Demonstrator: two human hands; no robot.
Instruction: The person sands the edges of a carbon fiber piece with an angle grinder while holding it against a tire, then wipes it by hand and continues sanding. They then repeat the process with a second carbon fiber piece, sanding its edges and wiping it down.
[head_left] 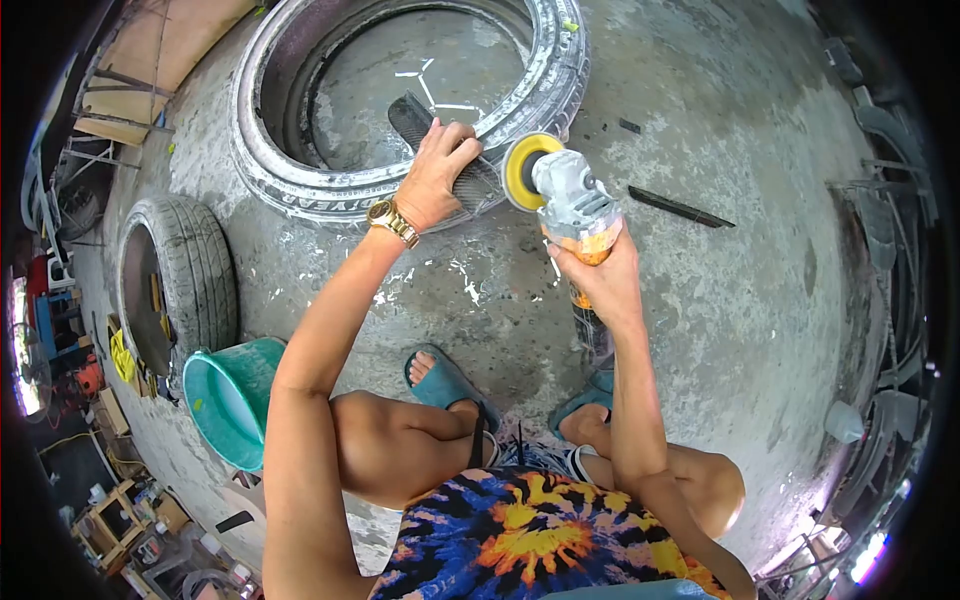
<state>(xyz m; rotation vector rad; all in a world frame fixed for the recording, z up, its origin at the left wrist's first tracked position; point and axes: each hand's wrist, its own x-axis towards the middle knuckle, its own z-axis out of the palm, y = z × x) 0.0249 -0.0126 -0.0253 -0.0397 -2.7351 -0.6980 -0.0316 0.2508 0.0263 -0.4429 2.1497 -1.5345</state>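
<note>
Through the head camera I get a wide stretch of worn concrete floor [720, 330], which fills most of the frame. The biggest object on it is the large tyre [340, 197], lying flat at the upper centre, its pale, dusty sidewall facing me with raised lettering on the near side. The standing tyre [200, 275] rests upright on its tread at the left of the frame, and just below it the green bucket [258, 360] leans with its mouth towards the lower left.

Next in size is the angle grinder [578, 200], right of centre in the upper half. I have the right hand [605, 275] wrapped round its orange body, below the dust-coated head. The patterned dark strip [480, 188] lies at the large tyre's near right edge, partly hidden by the left hand [440, 175]. That hand is narrow, its fingers bent over the strip and touching it; whether they grip or only press, I cannot tell.

Right of the grinder, the narrow black strip [680, 207] lies slantwise on the concrete. The grinder's yellow disc [519, 172] faces left, close beside the patterned strip; I cannot tell if they touch. A gold watch [392, 222] circles the left wrist. Smallest are the white scraps [470, 287], scattered near the middle of the frame.
</note>
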